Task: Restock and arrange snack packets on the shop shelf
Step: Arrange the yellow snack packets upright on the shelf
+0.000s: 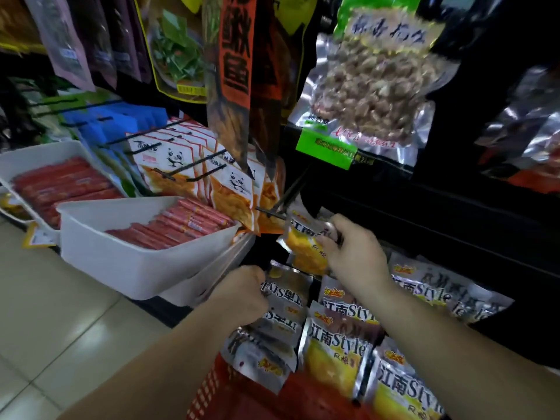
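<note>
My right hand (353, 248) pinches the top of a silver and yellow snack packet (301, 241) just under a black metal peg hook (274, 212). My left hand (241, 294) grips a bunch of several silver packets (280, 310) that hang upside down from it. More packets of the same kind (336, 338) lie overlapping below, over a red basket (272, 395), and stretch away to the right.
Two white trays (133, 262) of red sausage sticks jut out at the left. Panda-print packets (178, 165) hang on pegs behind them. Above hang an orange packet (233, 65) and a clear bag of nuts (372, 83). Pale floor tiles (60, 322) lie at lower left.
</note>
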Tool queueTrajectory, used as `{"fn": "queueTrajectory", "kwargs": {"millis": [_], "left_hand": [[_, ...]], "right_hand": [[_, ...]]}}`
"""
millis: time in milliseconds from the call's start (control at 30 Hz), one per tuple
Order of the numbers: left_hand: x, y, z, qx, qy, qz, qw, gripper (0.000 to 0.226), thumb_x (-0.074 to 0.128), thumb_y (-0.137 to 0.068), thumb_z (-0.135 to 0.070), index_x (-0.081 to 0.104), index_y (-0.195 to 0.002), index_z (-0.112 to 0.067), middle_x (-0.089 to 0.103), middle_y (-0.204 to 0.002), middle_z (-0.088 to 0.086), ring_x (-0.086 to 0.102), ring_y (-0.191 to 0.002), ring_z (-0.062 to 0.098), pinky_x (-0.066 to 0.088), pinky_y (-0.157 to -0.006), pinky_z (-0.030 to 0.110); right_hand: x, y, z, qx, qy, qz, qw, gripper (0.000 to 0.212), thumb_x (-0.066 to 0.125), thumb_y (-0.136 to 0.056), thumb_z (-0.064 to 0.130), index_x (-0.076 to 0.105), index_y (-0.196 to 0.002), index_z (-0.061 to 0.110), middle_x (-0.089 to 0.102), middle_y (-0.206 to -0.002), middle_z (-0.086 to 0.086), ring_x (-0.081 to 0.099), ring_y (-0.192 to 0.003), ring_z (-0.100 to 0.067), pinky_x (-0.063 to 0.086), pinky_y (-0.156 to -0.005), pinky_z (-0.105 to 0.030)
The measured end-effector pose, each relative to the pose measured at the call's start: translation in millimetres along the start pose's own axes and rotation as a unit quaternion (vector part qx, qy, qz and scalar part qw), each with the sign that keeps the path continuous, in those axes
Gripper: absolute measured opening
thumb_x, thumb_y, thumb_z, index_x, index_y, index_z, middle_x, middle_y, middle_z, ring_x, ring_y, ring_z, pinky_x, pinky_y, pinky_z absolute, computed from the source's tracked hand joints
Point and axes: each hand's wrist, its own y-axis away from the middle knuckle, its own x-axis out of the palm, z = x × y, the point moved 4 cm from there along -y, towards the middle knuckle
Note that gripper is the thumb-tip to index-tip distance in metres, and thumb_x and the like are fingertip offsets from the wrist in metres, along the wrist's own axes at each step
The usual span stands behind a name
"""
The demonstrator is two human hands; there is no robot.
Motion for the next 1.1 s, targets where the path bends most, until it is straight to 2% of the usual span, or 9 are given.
{"fn": "queueTrajectory", "kwargs": {"millis": [133,300,400,500,600,733,900,1000,1100], "left_hand": [[25,-37,14,-0.008,-0.012,0.009,1.0,0.02,0.07,-0.085,-0.021,0.071,-0.105,-0.019,0.073,-0.104,0.005,0.07,-0.1,0.026,0.059,-0.089,0.037],[46,-56,42,-0.035,0.04,0.02,0.998,0.021,0.074,-0.087,-0.02,0.073,-0.107,-0.015,0.072,-0.098,0.003,0.07,-0.097,0.024,0.055,-0.084,0.029],[55,-66,54,-0.045,0.12,0.024,0.991,0.024,0.072,-0.081,-0.004,0.07,-0.092,-0.026,0.07,-0.101,-0.002,0.068,-0.104,0.021,0.056,-0.095,0.031],[55,-76,57,-0.034,0.165,-0.009,0.986,0.027,0.067,-0.085,0.0,0.068,-0.099,-0.024,0.068,-0.116,0.0,0.063,-0.116,0.021,0.053,-0.105,0.038],[52,-70,53,0.006,0.137,-0.047,0.989,0.034,0.072,-0.086,-0.006,0.074,-0.116,-0.021,0.071,-0.115,-0.005,0.065,-0.11,0.013,0.054,-0.1,0.032],[37,-59,49,0.04,0.111,-0.116,0.986,0.012,0.069,-0.095,-0.02,0.076,-0.09,-0.028,0.075,-0.09,-0.011,0.068,-0.087,0.008,0.058,-0.081,0.03],[19,-60,51,0.037,0.135,-0.08,0.987,0.014,0.058,-0.102,-0.023,0.063,-0.091,-0.029,0.068,-0.092,-0.007,0.065,-0.087,0.013,0.056,-0.076,0.032],[19,-59,52,0.028,0.156,-0.061,0.985,0.011,0.055,-0.104,-0.019,0.062,-0.096,-0.023,0.065,-0.097,-0.004,0.059,-0.09,0.009,0.048,-0.074,0.023],[27,-57,49,0.025,0.136,-0.051,0.989,0.013,0.054,-0.103,-0.008,0.066,-0.106,-0.011,0.064,-0.095,-0.001,0.054,-0.079,0.007,0.043,-0.06,0.007]], "right_hand": [[57,-11,-23,-0.034,0.061,0.037,0.997,0.018,0.064,-0.102,0.033,0.051,-0.092,0.027,0.038,-0.073,0.01,0.048,-0.072,-0.026,0.031,-0.054,-0.036],[101,-21,-48,-0.036,0.111,0.108,0.987,0.032,0.064,-0.102,0.033,0.034,-0.09,0.037,0.041,-0.073,0.011,0.049,-0.078,-0.023,0.03,-0.056,-0.036],[119,-27,-47,-0.029,0.176,0.173,0.969,0.016,0.065,-0.1,0.043,0.051,-0.096,0.035,0.061,-0.091,0.006,0.063,-0.09,-0.022,0.045,-0.059,-0.032],[130,-32,-53,0.001,0.187,0.285,0.94,0.03,0.072,-0.092,0.051,0.054,-0.09,0.027,0.062,-0.088,0.003,0.064,-0.082,-0.019,0.054,-0.072,-0.036],[130,-37,-59,0.028,0.11,0.327,0.938,0.032,0.072,-0.093,0.045,0.048,-0.09,0.024,0.055,-0.081,-0.002,0.056,-0.069,-0.021,0.045,-0.064,-0.037],[124,-39,-58,-0.014,0.156,0.316,0.936,0.025,0.054,-0.102,0.033,0.051,-0.082,0.019,0.051,-0.074,-0.006,0.052,-0.067,-0.024,0.036,-0.06,-0.033],[121,-37,-51,0.007,0.192,0.372,0.908,0.027,0.05,-0.1,0.033,0.039,-0.077,0.024,0.043,-0.078,-0.002,0.038,-0.065,-0.019,0.031,-0.061,-0.035],[121,-38,-46,0.028,0.185,0.407,0.894,0.017,0.047,-0.102,0.031,0.046,-0.09,0.018,0.043,-0.086,-0.006,0.041,-0.07,-0.026,0.033,-0.065,-0.039],[123,-33,-48,0.078,0.14,0.448,0.88,0.033,0.047,-0.104,0.026,0.05,-0.135,0.017,0.054,-0.127,-0.008,0.063,-0.11,-0.032,0.052,-0.084,-0.043]]}}
